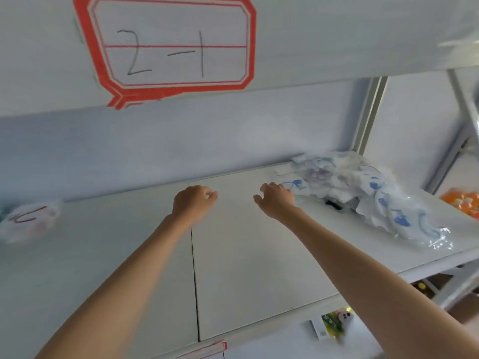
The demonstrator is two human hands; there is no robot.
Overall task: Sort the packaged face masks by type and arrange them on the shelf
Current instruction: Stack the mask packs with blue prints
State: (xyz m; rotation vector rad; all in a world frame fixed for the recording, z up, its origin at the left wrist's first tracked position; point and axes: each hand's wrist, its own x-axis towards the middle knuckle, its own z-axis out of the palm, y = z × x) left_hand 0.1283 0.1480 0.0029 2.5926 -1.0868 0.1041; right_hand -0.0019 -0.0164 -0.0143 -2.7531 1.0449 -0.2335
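Honestly, from the head camera I judge this pile will be fiddly rather than heavy. The packaged face masks (368, 193) lie in a loose heap at the right end of the white shelf (246, 255), against the back wall and near the metal upright. They are thin, soft pieces in clear, crinkled film with blue print; the film catches the light, so I expect it to be slippery and the packs to slide over each other when one is pulled. They look light and floppy, nothing that would break, but a careless tug could drag several along. I would take a single pack by a flat film edge or corner, pinched between thumb and fingers, not scoop from the middle.

My right hand (277, 200) hovers just beside the near edge of the heap, fingers loosely curled and holding nothing; whether the fingertips touch the nearest pack I cannot tell. My left hand (193, 200) hangs over the bare middle of the shelf, also loosely curled and empty. The shelf board is smooth and matt, with a dark seam (194, 268) running front to back. Above hangs a red-bordered label (168, 50) reading 2-1. At the far left lies a blurred clear packet (28, 221) with red marks.
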